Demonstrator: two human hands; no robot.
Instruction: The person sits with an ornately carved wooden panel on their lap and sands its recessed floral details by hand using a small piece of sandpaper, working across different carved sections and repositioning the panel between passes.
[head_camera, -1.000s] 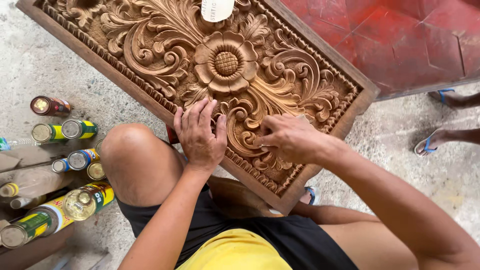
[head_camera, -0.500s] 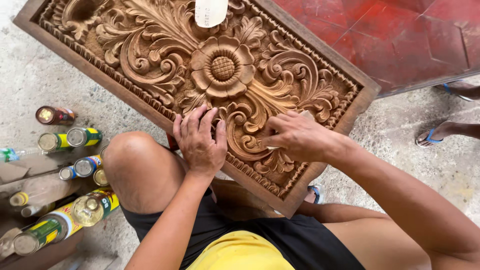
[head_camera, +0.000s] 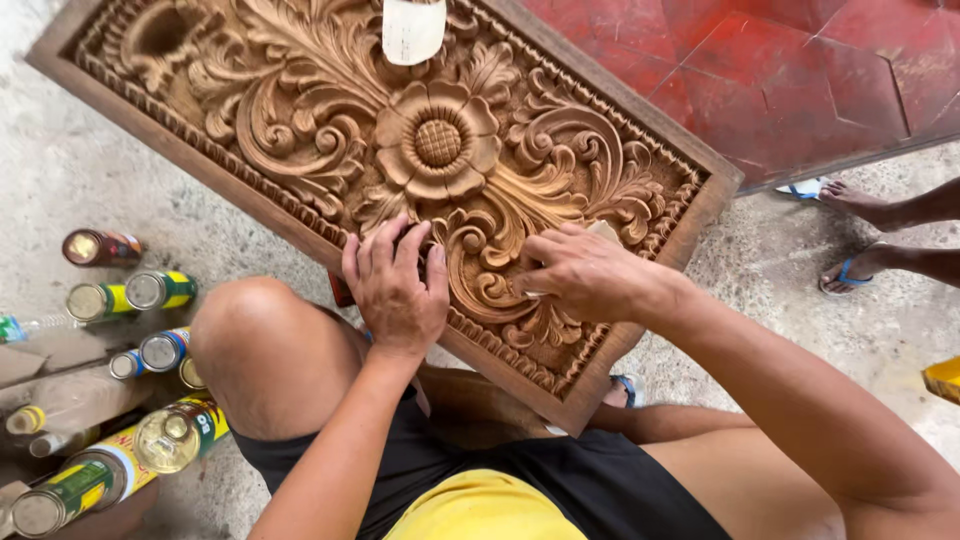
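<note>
A large carved wooden panel (head_camera: 300, 130) with a central flower and leaf scrolls lies tilted on the ground, its near edge against my legs. My left hand (head_camera: 395, 290) lies flat on the carving near the lower border, fingers spread and gripping nothing. To its right, my right hand (head_camera: 585, 275) is curled over a scroll and pinches a small pale sheet (head_camera: 604, 230), likely sandpaper, whose edge shows past the fingers. My bare left knee (head_camera: 265, 350) rises just below the left hand.
Several bottles and cans (head_camera: 130, 290) stand on the concrete at the left. A white container (head_camera: 412, 30) sits on the panel's far edge. Red tiles (head_camera: 800, 70) lie at upper right. Another person's feet in blue sandals (head_camera: 865, 235) stand at the right, with a yellow object (head_camera: 943, 378) nearby.
My right hand has shifted slightly over the scroll. The left hand stays pressed in the same spot. The view has drifted a little.
</note>
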